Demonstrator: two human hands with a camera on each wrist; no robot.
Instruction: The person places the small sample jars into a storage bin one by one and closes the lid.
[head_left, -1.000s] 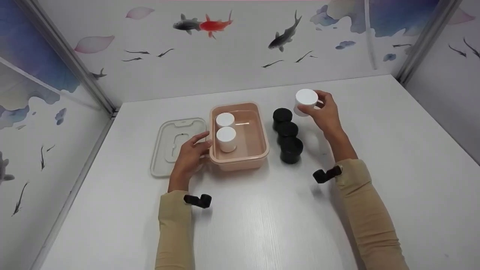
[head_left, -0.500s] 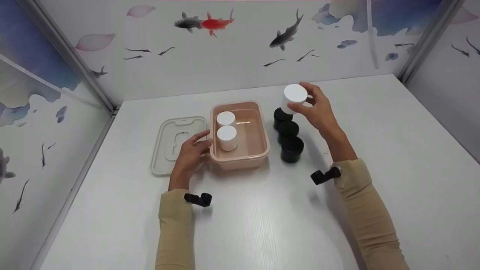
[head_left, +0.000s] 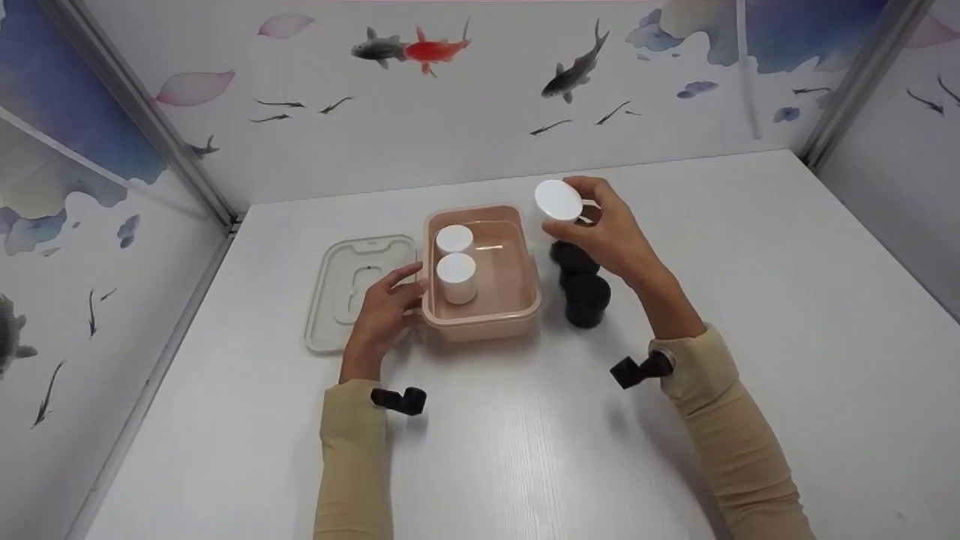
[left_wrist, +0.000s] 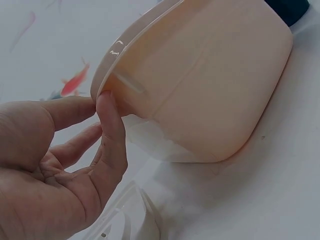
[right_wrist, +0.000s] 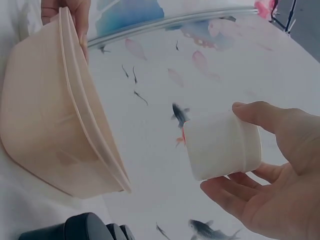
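My left hand (head_left: 379, 315) pinches the left rim of a pink plastic storage box (head_left: 487, 324); the left wrist view shows its thumb and a finger at that rim. Inside the box, along its left side, stand two white lidded jars (head_left: 459, 277), one behind the other. My right hand (head_left: 613, 234) holds a third white jar (right_wrist: 220, 145) between thumb and fingers. That jar is raised off the table, just beyond the box's right rim and tilted a little. Below the right hand, several black jars (head_left: 587, 300) stand in a row; the rearmost is mostly hidden.
A pale grey lid (head_left: 326, 307) lies flat left of the box, partly behind the left hand. The white table (head_left: 480, 450) ends at a back wall (head_left: 480, 142) printed with fish. More panels stand at both sides.
My right hand has carried the white jar leftward, over the rearmost black jar towards the box, and its top has tipped. The left hand stays at the box's rim.
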